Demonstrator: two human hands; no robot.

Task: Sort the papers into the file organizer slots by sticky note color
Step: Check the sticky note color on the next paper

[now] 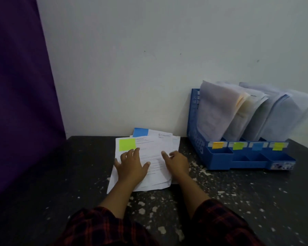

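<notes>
A loose stack of white papers (155,148) lies on the dark table by the wall. The top sheet carries a green sticky note (127,144) at its upper left; a blue sticky note (140,132) shows on a sheet beneath. My left hand (132,167) rests flat on the stack, fingers spread. My right hand (177,162) lies on the stack's right edge, index finger extended; whether it pinches a sheet is unclear. To the right stands a blue file organizer (219,157) with papers in its slots, labelled orange (217,145), green (238,145), blue (257,146) and yellow-green (277,146).
The table top (238,201) is dark stone with pale flecks. A purple curtain (20,103) hangs at the left, and a white wall (149,68) rises right behind the papers and organizer. The organizer's front has small open compartments (247,158).
</notes>
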